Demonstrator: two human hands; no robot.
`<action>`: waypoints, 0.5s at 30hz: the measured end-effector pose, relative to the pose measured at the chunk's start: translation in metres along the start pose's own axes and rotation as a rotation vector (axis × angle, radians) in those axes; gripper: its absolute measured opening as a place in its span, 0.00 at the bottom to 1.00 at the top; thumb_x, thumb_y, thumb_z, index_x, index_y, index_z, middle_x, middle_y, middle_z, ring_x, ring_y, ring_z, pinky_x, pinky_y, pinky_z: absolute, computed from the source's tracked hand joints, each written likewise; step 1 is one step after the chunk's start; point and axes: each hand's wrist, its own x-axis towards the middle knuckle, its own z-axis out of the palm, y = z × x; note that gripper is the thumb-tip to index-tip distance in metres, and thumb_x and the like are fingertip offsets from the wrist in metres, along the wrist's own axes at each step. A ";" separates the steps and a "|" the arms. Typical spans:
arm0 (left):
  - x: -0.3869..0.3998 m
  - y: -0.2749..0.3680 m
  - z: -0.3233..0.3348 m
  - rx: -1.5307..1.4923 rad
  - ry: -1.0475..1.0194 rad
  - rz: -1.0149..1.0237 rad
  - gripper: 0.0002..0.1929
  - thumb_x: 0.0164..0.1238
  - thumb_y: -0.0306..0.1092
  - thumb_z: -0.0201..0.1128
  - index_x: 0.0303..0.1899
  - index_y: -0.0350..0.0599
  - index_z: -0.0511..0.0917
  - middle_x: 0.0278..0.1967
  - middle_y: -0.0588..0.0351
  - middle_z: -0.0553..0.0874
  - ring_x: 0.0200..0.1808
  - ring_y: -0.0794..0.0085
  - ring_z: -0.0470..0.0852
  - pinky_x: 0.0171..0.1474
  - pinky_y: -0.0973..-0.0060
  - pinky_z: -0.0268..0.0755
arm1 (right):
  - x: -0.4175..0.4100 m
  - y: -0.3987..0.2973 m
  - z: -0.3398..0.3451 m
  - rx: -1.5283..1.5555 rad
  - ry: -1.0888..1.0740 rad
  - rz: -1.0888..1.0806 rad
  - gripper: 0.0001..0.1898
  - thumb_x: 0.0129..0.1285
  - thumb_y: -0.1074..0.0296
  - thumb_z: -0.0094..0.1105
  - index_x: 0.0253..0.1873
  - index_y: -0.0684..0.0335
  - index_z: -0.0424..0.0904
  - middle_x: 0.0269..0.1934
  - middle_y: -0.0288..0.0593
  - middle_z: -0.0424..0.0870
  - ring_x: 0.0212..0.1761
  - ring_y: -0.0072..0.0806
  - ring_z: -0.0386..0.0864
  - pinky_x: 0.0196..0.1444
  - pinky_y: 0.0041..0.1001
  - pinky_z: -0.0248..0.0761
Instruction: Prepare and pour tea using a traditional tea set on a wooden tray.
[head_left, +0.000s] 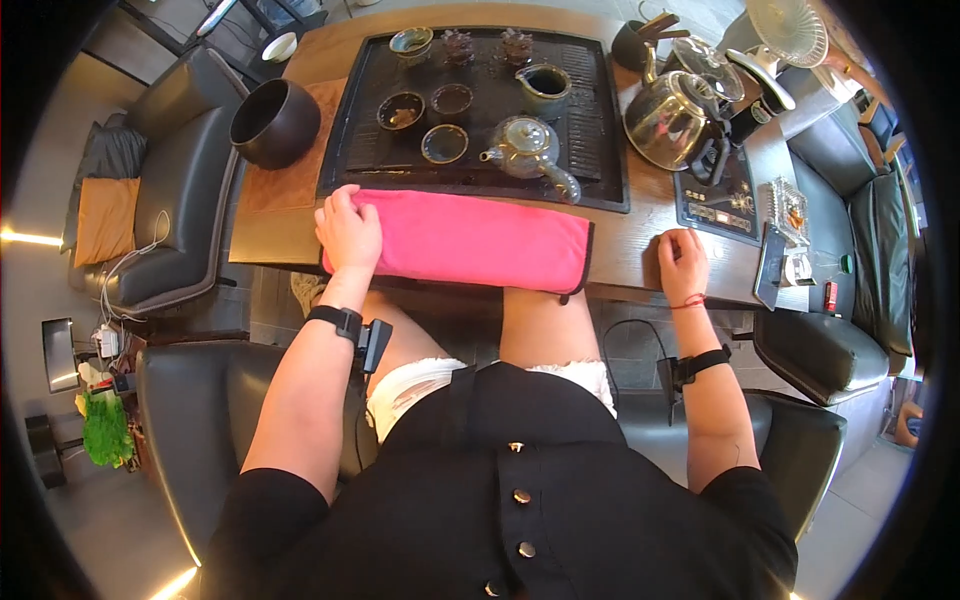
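A folded pink towel (480, 240) with dark edging lies along the table's front edge, partly overhanging it. My left hand (349, 232) is on the towel's left end, fingers curled at its upper corner. My right hand (682, 259) rests on the wood to the right, its fingers curled in with nothing visible in them. Just beyond the towel is a black tea tray (480, 176). On its near right part stands a glazed teapot (527, 146) with a side handle. A pouring pitcher (544, 84) and several small cups, including a dark-rimmed cup (445, 144), are also on the tray.
A dark round bowl (275, 124) stands left of the tray on a brown mat (296, 180). At right are a shiny kettle (667, 124), an induction cooker (716, 196), a glass ashtray (787, 210) and a flat dark device (770, 266). Dark armchairs flank the table.
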 end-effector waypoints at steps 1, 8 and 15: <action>0.000 0.000 0.000 0.009 -0.002 -0.003 0.14 0.60 0.34 0.60 0.49 0.50 0.79 0.43 0.52 0.82 0.48 0.53 0.76 0.54 0.54 0.68 | 0.000 0.000 0.000 -0.004 -0.003 0.006 0.03 0.62 0.72 0.61 0.35 0.63 0.79 0.28 0.46 0.77 0.28 0.41 0.77 0.34 0.36 0.72; 0.000 0.005 0.000 0.014 -0.021 0.001 0.14 0.61 0.34 0.60 0.49 0.50 0.78 0.45 0.52 0.82 0.51 0.53 0.76 0.56 0.54 0.67 | 0.002 0.002 -0.001 -0.014 -0.002 -0.010 0.03 0.63 0.72 0.60 0.35 0.63 0.78 0.29 0.45 0.77 0.28 0.40 0.77 0.34 0.34 0.71; -0.001 0.010 -0.004 0.035 -0.065 -0.072 0.14 0.62 0.35 0.60 0.50 0.50 0.78 0.48 0.52 0.82 0.53 0.54 0.75 0.58 0.54 0.67 | 0.001 0.005 -0.001 -0.041 -0.012 -0.045 0.03 0.63 0.72 0.60 0.35 0.64 0.78 0.29 0.46 0.77 0.28 0.41 0.76 0.33 0.35 0.69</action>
